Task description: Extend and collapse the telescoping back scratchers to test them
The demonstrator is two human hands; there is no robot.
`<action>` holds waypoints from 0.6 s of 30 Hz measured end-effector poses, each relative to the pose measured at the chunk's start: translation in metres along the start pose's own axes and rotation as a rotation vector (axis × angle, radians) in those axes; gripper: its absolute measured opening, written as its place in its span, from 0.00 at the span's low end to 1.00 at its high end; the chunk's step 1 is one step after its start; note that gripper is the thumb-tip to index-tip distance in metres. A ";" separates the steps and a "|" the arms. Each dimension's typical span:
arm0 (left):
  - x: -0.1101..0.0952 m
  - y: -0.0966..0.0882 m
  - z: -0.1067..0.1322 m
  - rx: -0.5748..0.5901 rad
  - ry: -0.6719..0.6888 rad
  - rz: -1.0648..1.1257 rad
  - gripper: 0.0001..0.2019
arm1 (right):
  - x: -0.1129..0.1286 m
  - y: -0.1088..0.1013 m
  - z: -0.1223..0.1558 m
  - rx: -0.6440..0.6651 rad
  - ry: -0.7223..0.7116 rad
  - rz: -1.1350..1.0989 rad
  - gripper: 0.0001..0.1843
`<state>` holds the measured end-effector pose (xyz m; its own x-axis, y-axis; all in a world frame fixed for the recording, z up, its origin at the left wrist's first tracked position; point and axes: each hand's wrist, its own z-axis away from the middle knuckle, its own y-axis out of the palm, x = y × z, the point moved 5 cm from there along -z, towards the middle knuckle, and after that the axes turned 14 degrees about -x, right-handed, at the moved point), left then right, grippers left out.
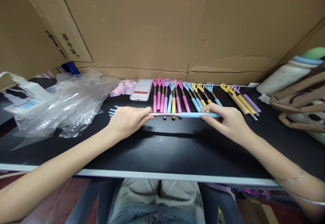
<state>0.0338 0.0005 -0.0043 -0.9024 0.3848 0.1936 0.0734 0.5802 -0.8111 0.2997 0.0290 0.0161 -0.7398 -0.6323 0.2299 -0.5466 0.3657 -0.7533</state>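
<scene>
Between my two hands a light-blue back scratcher point(167, 114) is held level above the black table. My left hand point(129, 120) is closed round its metal rod near the blue claw, which pokes out past my knuckles. At the other end my right hand point(227, 117) pinches the blue handle with thumb and fingers. Behind it lies a row of pink, purple, blue and yellow back scratchers point(162, 102), claws pointing to the back. A smaller group of yellow and purple back scratchers point(241, 102) lies right of my right hand.
Clear plastic bags point(76, 102) are heaped at the left beside a white power strip point(27, 104). A phone point(140, 94) and pink printed cards point(122, 88) lie at the back. Cardboard walls point(152, 24) enclose the table point(157, 153). A bottle point(286, 75) and brown bag point(291, 105) stand right.
</scene>
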 end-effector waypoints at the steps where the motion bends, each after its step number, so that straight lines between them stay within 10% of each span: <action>1: 0.000 0.000 0.000 0.002 -0.008 0.001 0.20 | 0.000 -0.001 0.000 -0.028 -0.015 0.024 0.13; 18: 0.000 -0.004 0.004 -0.263 0.109 -0.079 0.19 | -0.002 0.004 0.005 -0.004 -0.161 0.114 0.17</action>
<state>0.0320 -0.0046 -0.0028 -0.8597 0.3976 0.3207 0.1247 0.7722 -0.6231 0.3005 0.0282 0.0093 -0.7252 -0.6873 0.0412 -0.4642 0.4439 -0.7665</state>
